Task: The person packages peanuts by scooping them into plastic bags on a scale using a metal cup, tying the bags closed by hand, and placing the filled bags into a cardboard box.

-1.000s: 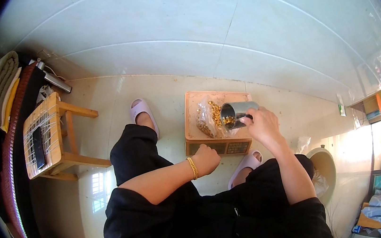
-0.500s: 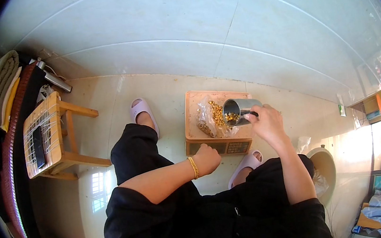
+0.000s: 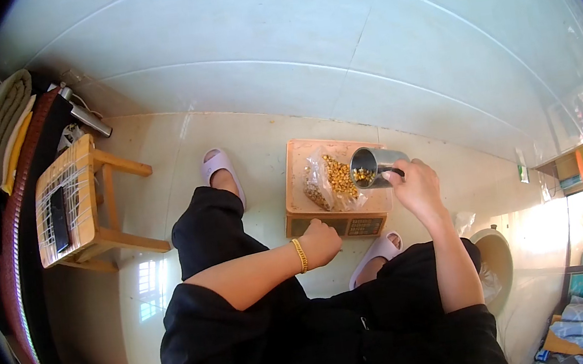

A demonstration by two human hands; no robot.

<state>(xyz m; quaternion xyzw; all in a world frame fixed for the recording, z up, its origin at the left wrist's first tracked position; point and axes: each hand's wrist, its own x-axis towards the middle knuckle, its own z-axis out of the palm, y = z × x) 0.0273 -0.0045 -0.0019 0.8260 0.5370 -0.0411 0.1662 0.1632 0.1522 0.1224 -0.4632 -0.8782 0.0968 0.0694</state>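
Note:
My right hand grips a metal cup by its dark handle. The cup is tilted with its mouth facing left, and yellow kernels that look like corn lie inside it. Beside the mouth, a clear plastic bag with more yellow kernels rests on the orange-pink top of a weighing scale. My left hand, a gold bracelet at its wrist, is closed in a fist in front of the scale's near edge; nothing shows in it, and its palm side is hidden.
A wooden stool with a woven seat stands at left, a dark phone on it. My feet in pale slippers are on either side of the scale's near end. A pale bucket stands by my right knee; the tiled wall rises behind.
My right hand has moved the cup slightly right, away from the bag, and more kernels show on the scale. My left hand stays in nearly the same place.

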